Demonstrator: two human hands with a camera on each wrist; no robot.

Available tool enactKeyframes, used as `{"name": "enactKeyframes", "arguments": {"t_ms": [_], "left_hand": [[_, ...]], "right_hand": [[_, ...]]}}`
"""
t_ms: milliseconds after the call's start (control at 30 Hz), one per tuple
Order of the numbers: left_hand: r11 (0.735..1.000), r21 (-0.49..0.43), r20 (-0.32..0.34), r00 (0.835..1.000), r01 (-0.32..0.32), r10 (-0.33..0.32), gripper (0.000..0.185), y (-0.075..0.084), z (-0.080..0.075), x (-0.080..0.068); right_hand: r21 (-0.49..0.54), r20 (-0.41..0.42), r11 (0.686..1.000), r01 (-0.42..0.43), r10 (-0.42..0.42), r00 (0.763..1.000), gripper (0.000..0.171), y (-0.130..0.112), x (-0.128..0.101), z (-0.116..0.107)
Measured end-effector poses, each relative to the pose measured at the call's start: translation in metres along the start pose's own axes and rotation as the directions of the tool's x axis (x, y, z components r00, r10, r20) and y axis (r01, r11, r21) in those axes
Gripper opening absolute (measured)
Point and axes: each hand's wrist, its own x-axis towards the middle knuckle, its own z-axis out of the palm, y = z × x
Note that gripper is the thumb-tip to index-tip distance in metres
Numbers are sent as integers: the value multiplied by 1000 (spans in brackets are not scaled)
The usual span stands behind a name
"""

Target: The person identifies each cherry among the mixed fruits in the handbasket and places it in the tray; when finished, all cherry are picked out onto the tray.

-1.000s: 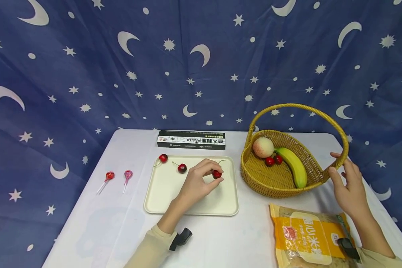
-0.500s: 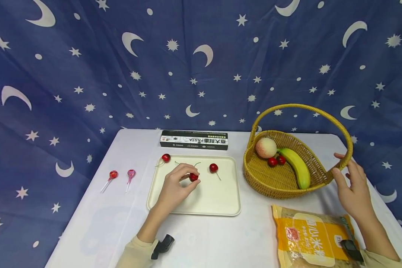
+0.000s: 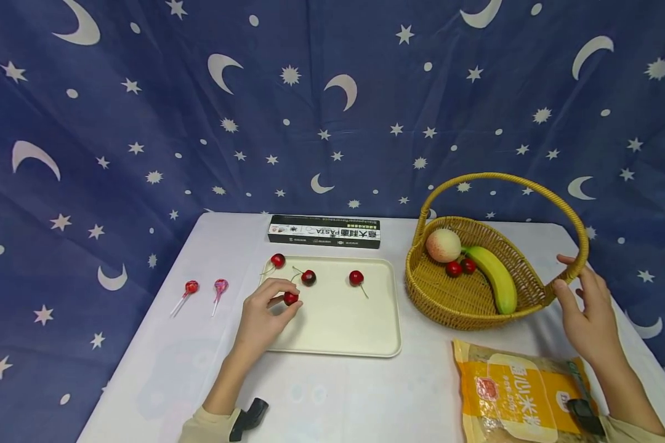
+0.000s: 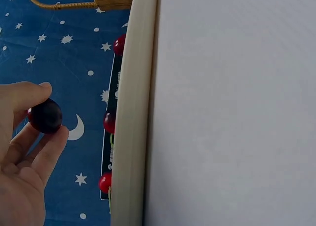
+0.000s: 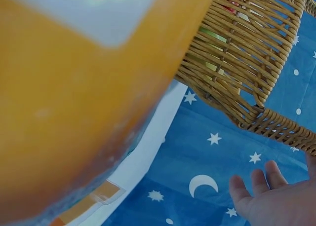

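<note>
My left hand [image 3: 286, 294] hovers over the near left part of a cream tray [image 3: 338, 335] and pinches a dark red cherry [image 3: 290, 299] between thumb and fingertips. The left wrist view shows the same cherry [image 4: 45, 116] held in that hand [image 4: 47, 110] beside the tray's rim [image 4: 131, 137]. Three more cherries lie on the tray: one at the back left [image 3: 278, 260], one in the middle [image 3: 308, 277], one to the right [image 3: 356, 278]. My right hand [image 3: 573, 289] is open, fingers spread, by the base of the wicker basket's handle [image 3: 571, 271].
The wicker basket [image 3: 454, 307] holds a peach [image 3: 439, 245], a banana [image 3: 495, 277] and two cherries [image 3: 460, 267]. An orange food bag [image 3: 521, 394] lies front right. A black pasta box [image 3: 324, 231] sits behind the tray. Two lollipops [image 3: 205, 288] lie left.
My left hand has moved leftward across the tray, from its right part to its left, with a cherry in its fingers. One cherry now lies at the tray's right. The right hand has barely moved.
</note>
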Motion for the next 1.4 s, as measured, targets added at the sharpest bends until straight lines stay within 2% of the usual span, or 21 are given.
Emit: {"name": "enactKeyframes", "arguments": {"t_ms": [267, 400, 700, 933, 1400], "left_hand": [[997, 52, 6, 998, 56, -57, 29, -7, -2, -3], [988, 130, 36, 996, 79, -85, 25, -8, -2, -3], [948, 290, 87, 982, 135, -166, 23, -11, 0, -2], [911, 383, 163, 959, 153, -230, 23, -13, 5, 0], [918, 375, 156, 967, 130, -200, 26, -5, 4, 3]], "right_hand": [[2, 0, 1000, -1, 1, 1000, 48, 1, -1, 0], [3, 1, 1000, 1, -1, 1000, 49, 1, -1, 0], [7, 1, 1000, 0, 0, 1000, 49, 0, 0, 0], [-3, 4, 1000, -11, 11, 1000, 49, 0, 0, -1], [8, 2, 1000, 2, -2, 1000, 49, 3, 1, 0]]}}
